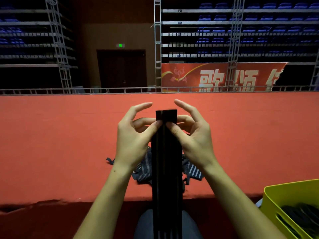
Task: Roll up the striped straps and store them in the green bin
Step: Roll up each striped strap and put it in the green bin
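A dark striped strap (pixel 166 169) hangs upright in front of me, its top end folded over near the fingertips. My left hand (pixel 133 135) pinches its upper left edge between thumb and fingers. My right hand (pixel 191 133) pinches the upper right edge the same way. The index fingers of both hands arch free above the strap's top. A heap of more striped straps (pixel 145 169) lies on the red carpet (pixel 51 144) behind the held one, partly hidden by it. The green bin (pixel 290 195) stands at the lower right with dark rolled straps (pixel 303 216) inside.
The red carpeted platform drops off at a near edge (pixel 51 203) just before my knees. A metal rail (pixel 155 90) bounds its far side, with truss towers, a red banner (pixel 222 77) and blue seating beyond.
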A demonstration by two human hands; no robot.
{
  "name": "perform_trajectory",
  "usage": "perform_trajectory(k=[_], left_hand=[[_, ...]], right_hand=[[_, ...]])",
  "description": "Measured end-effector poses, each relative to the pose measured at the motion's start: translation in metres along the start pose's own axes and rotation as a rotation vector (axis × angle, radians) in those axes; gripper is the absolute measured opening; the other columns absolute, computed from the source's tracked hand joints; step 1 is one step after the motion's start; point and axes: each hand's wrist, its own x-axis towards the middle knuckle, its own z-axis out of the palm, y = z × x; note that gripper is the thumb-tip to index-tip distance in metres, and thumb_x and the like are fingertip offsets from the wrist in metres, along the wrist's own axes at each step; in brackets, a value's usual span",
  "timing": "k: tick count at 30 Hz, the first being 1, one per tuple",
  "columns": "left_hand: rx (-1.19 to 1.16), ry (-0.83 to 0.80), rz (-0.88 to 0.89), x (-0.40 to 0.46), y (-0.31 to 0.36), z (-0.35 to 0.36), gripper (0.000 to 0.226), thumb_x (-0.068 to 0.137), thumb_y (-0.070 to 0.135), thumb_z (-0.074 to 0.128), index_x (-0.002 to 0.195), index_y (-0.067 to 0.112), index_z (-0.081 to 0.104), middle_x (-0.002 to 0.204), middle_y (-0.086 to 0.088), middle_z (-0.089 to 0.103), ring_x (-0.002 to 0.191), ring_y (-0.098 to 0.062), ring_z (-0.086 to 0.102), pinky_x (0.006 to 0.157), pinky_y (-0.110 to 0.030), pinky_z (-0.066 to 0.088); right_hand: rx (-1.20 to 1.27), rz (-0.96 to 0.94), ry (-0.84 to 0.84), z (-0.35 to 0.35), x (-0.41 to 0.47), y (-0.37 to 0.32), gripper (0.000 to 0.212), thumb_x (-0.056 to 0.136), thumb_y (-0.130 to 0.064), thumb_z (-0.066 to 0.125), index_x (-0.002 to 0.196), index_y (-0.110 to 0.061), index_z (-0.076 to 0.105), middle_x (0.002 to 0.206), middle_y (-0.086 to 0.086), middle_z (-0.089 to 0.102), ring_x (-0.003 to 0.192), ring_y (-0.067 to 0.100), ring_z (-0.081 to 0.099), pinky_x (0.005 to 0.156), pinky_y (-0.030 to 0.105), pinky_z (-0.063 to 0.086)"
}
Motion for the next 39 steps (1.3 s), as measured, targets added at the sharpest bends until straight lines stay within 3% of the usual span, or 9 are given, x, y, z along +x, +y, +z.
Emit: perform_trajectory(k=[4,7,10,12,17,23,28,34,39], left_hand=[[0.051,0.058,-0.043,0.005,-0.019,-0.012,0.049,0.091,0.013,0.085,0.136,0.021,0.065,0.093,-0.003,0.084,0.092,-0.025,0.082,0.082,-0.037,0.066],[0.083,0.069,-0.106,0.012,-0.037,-0.020,0.047,0.092,0.014,0.085,0.134,0.021,0.065,0.093,-0.003,0.084,0.089,-0.026,0.082,0.078,-0.035,0.065],[0.117,0.078,-0.156,0.020,-0.057,-0.025,0.045,0.092,0.016,0.084,0.133,0.023,0.067,0.092,-0.002,0.084,0.086,-0.020,0.082,0.075,-0.032,0.062],[0.132,0.097,-0.184,0.026,-0.071,-0.029,0.044,0.092,0.015,0.084,0.132,0.024,0.068,0.090,-0.002,0.084,0.085,-0.016,0.081,0.075,-0.033,0.062],[0.131,0.115,-0.258,0.037,-0.113,-0.034,0.043,0.092,0.010,0.084,0.130,0.025,0.069,0.091,-0.004,0.084,0.091,-0.022,0.081,0.092,-0.059,0.062],[0.154,0.117,-0.319,0.047,-0.161,-0.029,0.041,0.092,0.009,0.083,0.127,0.027,0.070,0.089,-0.005,0.083,0.084,-0.016,0.079,0.086,-0.065,0.063],[0.155,0.106,-0.363,0.056,-0.198,-0.025,0.042,0.093,0.011,0.083,0.128,0.029,0.070,0.090,-0.004,0.083,0.089,-0.018,0.080,0.087,-0.058,0.064],[0.168,0.134,-0.420,0.058,-0.244,-0.030,0.039,0.092,0.011,0.084,0.127,0.024,0.072,0.086,-0.005,0.082,0.080,-0.010,0.075,0.075,-0.038,0.056],[0.213,0.128,-0.467,0.051,-0.275,-0.038,0.038,0.093,0.013,0.085,0.126,0.024,0.071,0.086,-0.003,0.082,0.078,-0.005,0.072,0.076,-0.035,0.054]], right_hand=[[-0.009,0.073,-0.059,0.003,0.008,0.027,0.058,0.099,-0.014,0.078,0.149,-0.034,0.057,0.107,0.003,0.078,0.093,0.023,0.078,0.081,0.042,0.064],[-0.002,0.096,-0.076,0.006,0.019,0.051,0.057,0.096,-0.010,0.080,0.146,-0.028,0.059,0.103,0.004,0.078,0.092,0.023,0.078,0.086,0.043,0.065],[0.010,0.148,-0.102,0.009,0.028,0.075,0.056,0.096,-0.013,0.081,0.145,-0.027,0.058,0.103,0.005,0.080,0.099,0.023,0.078,0.092,0.044,0.063],[0.037,0.200,-0.121,0.010,0.034,0.091,0.053,0.096,-0.014,0.080,0.143,-0.025,0.059,0.104,0.006,0.080,0.099,0.023,0.078,0.088,0.044,0.064],[0.081,0.298,-0.111,0.008,0.042,0.125,0.040,0.098,-0.008,0.078,0.134,-0.017,0.064,0.101,0.008,0.080,0.092,0.025,0.079,0.074,0.032,0.063],[0.074,0.356,-0.095,0.008,0.048,0.171,0.040,0.096,-0.007,0.079,0.133,-0.018,0.065,0.102,0.008,0.080,0.095,0.027,0.078,0.080,0.041,0.066],[0.051,0.407,-0.090,0.007,0.051,0.210,0.040,0.097,-0.005,0.077,0.131,-0.024,0.067,0.105,0.006,0.079,0.097,0.025,0.078,0.084,0.042,0.066],[0.023,0.507,0.021,-0.007,0.046,0.256,0.034,0.100,-0.007,0.074,0.131,-0.020,0.065,0.103,0.008,0.079,0.088,0.025,0.079,0.075,0.035,0.065],[-0.048,0.591,0.048,-0.024,0.028,0.286,0.031,0.101,-0.009,0.072,0.128,-0.022,0.065,0.102,0.007,0.080,0.089,0.026,0.078,0.075,0.035,0.066]])
